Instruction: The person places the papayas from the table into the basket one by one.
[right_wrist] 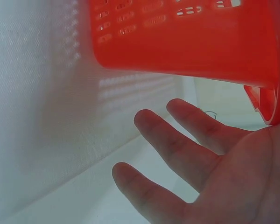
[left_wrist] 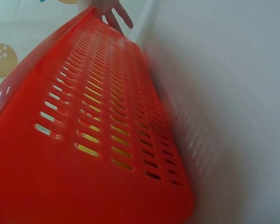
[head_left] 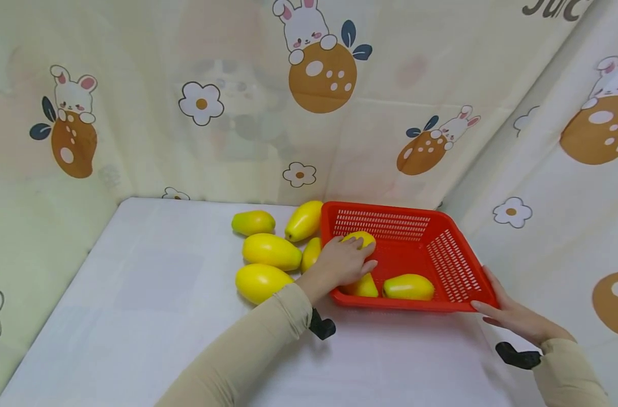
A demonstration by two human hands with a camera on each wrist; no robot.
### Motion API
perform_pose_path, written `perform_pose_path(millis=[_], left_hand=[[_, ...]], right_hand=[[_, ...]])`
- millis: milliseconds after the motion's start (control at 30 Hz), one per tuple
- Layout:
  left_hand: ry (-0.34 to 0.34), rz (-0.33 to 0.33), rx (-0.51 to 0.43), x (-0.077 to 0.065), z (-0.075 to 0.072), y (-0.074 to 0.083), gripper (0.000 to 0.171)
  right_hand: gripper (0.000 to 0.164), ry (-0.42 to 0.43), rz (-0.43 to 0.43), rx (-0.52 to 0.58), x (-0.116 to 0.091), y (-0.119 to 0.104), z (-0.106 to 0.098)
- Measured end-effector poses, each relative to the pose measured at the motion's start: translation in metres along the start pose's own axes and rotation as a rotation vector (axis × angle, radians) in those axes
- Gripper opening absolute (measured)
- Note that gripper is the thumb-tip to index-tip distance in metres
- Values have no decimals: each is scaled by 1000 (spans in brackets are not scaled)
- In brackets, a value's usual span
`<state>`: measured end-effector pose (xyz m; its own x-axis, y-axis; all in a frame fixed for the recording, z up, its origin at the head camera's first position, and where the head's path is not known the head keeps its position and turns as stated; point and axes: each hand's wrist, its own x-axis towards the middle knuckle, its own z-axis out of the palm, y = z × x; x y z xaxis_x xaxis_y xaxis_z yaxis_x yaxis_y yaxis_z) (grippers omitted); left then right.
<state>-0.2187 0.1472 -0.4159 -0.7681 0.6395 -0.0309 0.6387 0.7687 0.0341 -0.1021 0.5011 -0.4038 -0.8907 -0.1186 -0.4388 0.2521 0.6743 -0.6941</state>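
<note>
My left hand [head_left: 341, 261] reaches over the left rim of a red plastic basket [head_left: 390, 305], fingers curved over a yellow papaya [head_left: 362, 238] inside it. A second papaya [head_left: 364, 287] lies below that hand, partly hidden by it. To its right, another papaya [head_left: 408, 287] rests along the basket's front wall. At the front right corner, my right hand [head_left: 512, 316] holds the basket's rim with its thumb to the front. In the right wrist view, three fingers [right_wrist: 170, 142] of that hand spread clear of the basket wall. The left wrist view shows only the slotted outer wall [left_wrist: 107, 116].
Several papayas lie left of the basket, among them one at the front [head_left: 260, 282], one in the middle [head_left: 271, 251] and a greenish-ended one [head_left: 253, 223] at the back. A white-covered table [head_left: 135, 316] carries everything. Printed curtains [head_left: 247, 141] stand behind and at the sides.
</note>
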Motion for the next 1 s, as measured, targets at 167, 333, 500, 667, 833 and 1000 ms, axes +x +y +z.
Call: perform_pose_path(millis=[167,333,500,667,833,1000], left_hand=[[62,-3,-48,-2,1,-3,56],[184,-8,-96,-4,0,-4,55],[388,-63,-141,-7,-1,-8,48],[668,-114,-236,-10,-2,-6,34],[798,-143,-375,-20,-2,-8,31],[850,-205,-455,-36,-5,-25,33]], right_hand=[[86,-5,17,10,2,-2,1],[88,-6,22,-5,2,-2,0],[88,-13,27,4,1,-3,-1],[85,-7,44,-14,-5,0,-6],[83,-11,44,8,-6,-4,-5],[83,-15,58,24,-2,-6,1]])
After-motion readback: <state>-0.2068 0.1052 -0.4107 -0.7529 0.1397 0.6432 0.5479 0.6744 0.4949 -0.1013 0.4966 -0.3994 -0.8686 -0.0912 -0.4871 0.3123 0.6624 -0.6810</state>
